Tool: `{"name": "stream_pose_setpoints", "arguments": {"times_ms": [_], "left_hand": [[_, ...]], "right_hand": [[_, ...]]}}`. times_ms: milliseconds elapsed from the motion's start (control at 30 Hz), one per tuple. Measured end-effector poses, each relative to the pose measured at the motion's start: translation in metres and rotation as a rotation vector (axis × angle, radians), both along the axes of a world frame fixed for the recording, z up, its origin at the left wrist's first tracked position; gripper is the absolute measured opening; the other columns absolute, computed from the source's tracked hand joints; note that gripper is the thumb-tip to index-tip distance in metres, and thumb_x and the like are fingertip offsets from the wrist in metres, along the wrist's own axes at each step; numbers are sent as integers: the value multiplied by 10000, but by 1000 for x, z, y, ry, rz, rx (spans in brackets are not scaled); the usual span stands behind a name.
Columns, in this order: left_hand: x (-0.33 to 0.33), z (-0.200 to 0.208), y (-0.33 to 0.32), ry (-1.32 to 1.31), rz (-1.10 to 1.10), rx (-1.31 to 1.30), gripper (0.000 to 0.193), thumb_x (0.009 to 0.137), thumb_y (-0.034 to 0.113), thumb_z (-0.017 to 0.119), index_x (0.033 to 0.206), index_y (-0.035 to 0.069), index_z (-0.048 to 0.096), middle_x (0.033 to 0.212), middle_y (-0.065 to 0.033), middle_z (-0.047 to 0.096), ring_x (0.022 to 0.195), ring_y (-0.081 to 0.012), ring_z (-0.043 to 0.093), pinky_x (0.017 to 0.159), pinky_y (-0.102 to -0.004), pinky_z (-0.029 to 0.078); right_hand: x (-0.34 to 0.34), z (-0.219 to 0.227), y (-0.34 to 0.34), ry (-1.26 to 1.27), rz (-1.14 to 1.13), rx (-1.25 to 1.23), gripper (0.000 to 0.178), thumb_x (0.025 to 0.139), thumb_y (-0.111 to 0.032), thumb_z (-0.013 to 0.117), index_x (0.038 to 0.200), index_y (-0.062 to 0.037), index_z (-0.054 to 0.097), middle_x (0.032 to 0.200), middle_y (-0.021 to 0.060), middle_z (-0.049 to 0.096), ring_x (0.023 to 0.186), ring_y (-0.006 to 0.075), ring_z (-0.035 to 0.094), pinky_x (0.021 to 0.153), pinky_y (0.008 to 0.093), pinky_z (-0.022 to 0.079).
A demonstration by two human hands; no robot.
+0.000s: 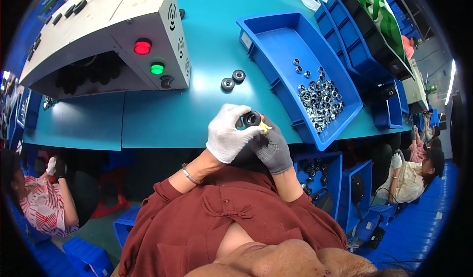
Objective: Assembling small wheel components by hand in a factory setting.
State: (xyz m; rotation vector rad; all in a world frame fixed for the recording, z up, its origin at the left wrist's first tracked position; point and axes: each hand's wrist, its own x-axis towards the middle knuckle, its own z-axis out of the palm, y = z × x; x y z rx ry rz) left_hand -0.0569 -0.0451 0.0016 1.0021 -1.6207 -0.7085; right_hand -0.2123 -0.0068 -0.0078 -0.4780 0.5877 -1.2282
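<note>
Between my hands, just above the table's near edge, is a small black wheel [252, 119] with a hollow centre. My left hand [228, 133], in a white glove, curls its thumb and fingers around the wheel's left side. From the right, my right hand [272, 146], in a grey glove with some yellow at the fingertips, closes on the same wheel; part of its fingers is hidden behind it. Two similar black wheels, one [238, 76] slightly behind the other [227, 84], lie on the teal table [207, 45] beyond my hands.
A blue tray [276, 82] holding many shiny metal parts [321, 99] stands at the right. At the left is a white machine [113, 30] with red and green buttons. Below the table, a blue bin [332, 178] contains black wheels. Other people sit at both sides.
</note>
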Motion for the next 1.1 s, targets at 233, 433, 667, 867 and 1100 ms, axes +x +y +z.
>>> {"name": "stream_pose_setpoints", "arguments": {"times_ms": [233,433,667,867,1100], "left_hand": [[1,0,5,94,-43,150,398,801,3,797,1184,8,690,1020,-104,673,867,-163,680,798,-270,553],[0,-10,7,495,-182,550,374,936,50,698,1294,-34,635,1109,-71,698,981,-136,672,866,-255,532],[-2,-15,4,688,-187,808,331,937,78,713,1215,-69,610,1086,-87,676,955,-127,641,840,-249,523],[14,-18,-7,1029,-336,877,222,931,82,734,1083,-21,610,986,-61,662,849,-121,619,761,-268,514],[39,-31,-6,1132,-302,780,197,901,19,743,1073,-34,663,1106,-103,695,965,-118,637,839,-241,512]], "right_hand": [[10,8,-2,325,-169,-57,343,966,-18,553,1304,43,567,1238,76,624,1105,128,608,949,262,494],[6,13,-11,1180,-385,-500,290,883,15,672,1170,40,631,1045,55,658,974,123,630,869,255,504],[13,45,-16,1573,-357,-841,294,742,35,678,1032,31,631,999,178,637,877,325,655,760,372,530],[33,43,-19,1735,-355,-951,315,727,28,684,1038,14,630,986,172,629,863,350,640,728,397,523],[58,43,-25,1689,-452,-1073,335,683,35,700,1008,-4,629,970,138,634,806,329,604,671,409,486]]}}
